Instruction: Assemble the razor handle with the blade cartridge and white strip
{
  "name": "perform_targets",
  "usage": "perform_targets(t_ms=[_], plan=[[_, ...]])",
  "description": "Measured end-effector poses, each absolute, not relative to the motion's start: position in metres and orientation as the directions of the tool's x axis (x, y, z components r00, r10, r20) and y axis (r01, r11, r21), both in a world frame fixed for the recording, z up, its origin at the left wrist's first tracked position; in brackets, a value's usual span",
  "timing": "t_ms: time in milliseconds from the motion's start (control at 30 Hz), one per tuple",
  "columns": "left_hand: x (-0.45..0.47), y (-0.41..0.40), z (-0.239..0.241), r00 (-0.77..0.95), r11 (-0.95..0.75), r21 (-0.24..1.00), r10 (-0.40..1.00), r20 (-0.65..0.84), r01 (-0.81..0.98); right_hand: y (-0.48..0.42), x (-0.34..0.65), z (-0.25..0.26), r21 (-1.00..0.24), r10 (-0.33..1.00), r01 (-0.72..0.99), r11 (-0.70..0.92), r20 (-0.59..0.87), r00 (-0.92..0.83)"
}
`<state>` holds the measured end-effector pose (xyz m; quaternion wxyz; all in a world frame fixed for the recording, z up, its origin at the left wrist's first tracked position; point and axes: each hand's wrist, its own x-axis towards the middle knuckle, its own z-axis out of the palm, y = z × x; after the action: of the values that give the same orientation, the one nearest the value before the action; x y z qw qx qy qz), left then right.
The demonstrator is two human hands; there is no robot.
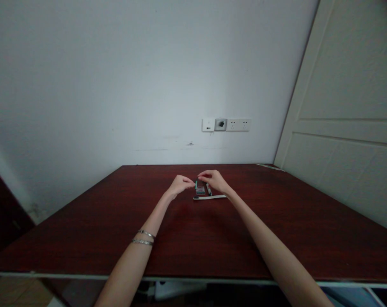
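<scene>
Both my arms reach out over a dark red wooden table [116,221]. My left hand [180,185] has its fingers pinched together beside a small dark case with a green edge [200,188]. My right hand [214,179] curls over the far end of the same case, fingers bent down onto it. A dark pen [209,189] lies just right of the case, partly under my right hand. In front of them lies a flat white strip, like a ruler [209,197]. Two thin bracelets [144,237] sit on my left wrist.
A white wall stands behind the table, with a row of sockets and a switch [226,125]. A pale panelled door [347,128] closes the right side. A pale strip edges the table's near side [193,279].
</scene>
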<state>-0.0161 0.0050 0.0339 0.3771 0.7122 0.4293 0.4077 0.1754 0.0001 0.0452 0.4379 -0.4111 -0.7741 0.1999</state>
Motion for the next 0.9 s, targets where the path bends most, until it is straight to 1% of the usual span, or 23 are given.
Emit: perform_targets(t_ms=[67, 167, 433, 700, 900], plan=[[-0.0200, 0.0031, 0.0361, 0.361, -0.375, 0.844, 0.902, 0.237, 0.383, 0.0005, 0.1762, 0.0436, -0.704, 0.827, 0.438, 0.560, 0.443, -0.345], [-0.0219, 0.0008, 0.0368, 0.418, -0.402, 0.798, 0.884, 0.209, 0.450, -0.0008, 0.1753, 0.0417, -0.730, 0.831, 0.422, 0.538, 0.375, -0.411], [-0.0219, -0.0024, 0.0387, 0.512, -0.446, 0.758, 0.841, 0.174, 0.475, -0.0016, 0.1747, 0.0371, -0.725, 0.820, 0.455, 0.516, 0.265, -0.508], [-0.0225, -0.0039, 0.0406, 0.550, -0.482, 0.734, 0.816, 0.178, 0.478, 0.0001, 0.1765, 0.0349, -0.748, 0.796, 0.428, 0.508, 0.217, -0.565], [-0.0253, 0.0000, 0.0379, 0.567, -0.494, 0.719, 0.806, 0.169, 0.488, -0.0045, 0.1735, 0.0384, -0.739, 0.790, 0.436, 0.513, 0.208, -0.577]])
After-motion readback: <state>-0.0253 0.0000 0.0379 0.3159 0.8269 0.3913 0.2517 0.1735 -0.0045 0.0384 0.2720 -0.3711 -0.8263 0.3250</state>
